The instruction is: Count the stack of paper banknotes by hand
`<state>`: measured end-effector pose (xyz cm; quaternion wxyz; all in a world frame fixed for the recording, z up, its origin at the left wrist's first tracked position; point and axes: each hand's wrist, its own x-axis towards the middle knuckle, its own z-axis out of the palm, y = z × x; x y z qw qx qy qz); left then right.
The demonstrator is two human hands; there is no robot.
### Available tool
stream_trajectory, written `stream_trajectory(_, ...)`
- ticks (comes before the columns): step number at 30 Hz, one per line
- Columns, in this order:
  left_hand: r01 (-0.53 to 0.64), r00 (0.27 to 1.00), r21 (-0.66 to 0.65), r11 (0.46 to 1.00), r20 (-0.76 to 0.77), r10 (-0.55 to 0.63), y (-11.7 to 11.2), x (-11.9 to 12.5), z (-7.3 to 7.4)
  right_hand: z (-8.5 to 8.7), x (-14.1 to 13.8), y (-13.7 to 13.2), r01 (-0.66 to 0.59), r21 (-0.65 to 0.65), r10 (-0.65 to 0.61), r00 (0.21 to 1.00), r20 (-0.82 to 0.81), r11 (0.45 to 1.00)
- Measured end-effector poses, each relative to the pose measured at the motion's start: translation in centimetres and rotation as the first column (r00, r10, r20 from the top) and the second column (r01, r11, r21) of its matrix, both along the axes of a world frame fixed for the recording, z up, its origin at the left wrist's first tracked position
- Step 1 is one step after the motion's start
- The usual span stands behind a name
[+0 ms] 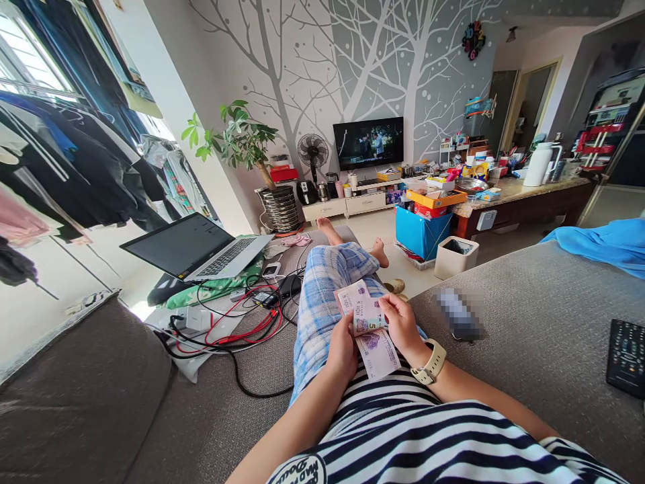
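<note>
Over my lap I hold several purple-and-white banknotes (377, 354), fanned so that they overlap; a large "5" shows on one. My left hand (343, 347) is closed on their left side, with the thumb pressed on top. From the right, my right hand (404, 329) pinches the top banknote (369, 314) near its upper right corner between thumb and fingers. A pale watch (430, 363) is on my right wrist. Behind the notes are my blue plaid trousers (322, 289), and a striped shirt (398, 430) lies below them. My palms hide parts of the notes.
On the sofa (524, 316), a blurred-out object (457, 314) and a remote control (627, 356) lie to my right. To my left are an open laptop (201, 252) and tangled cables (262, 323). Beyond my feet stand a bin (456, 259) and a cluttered table (529, 191).
</note>
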<state>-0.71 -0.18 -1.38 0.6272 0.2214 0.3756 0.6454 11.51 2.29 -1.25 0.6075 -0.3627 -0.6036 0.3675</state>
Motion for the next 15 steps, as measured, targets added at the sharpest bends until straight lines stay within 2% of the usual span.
stream_trajectory(15,0.022,1.000,0.039,0.999,-0.013,-0.022,0.06,0.03,-0.14,-0.30,0.02,0.17,-0.010,0.010,0.010,1.000,0.000,1.000)
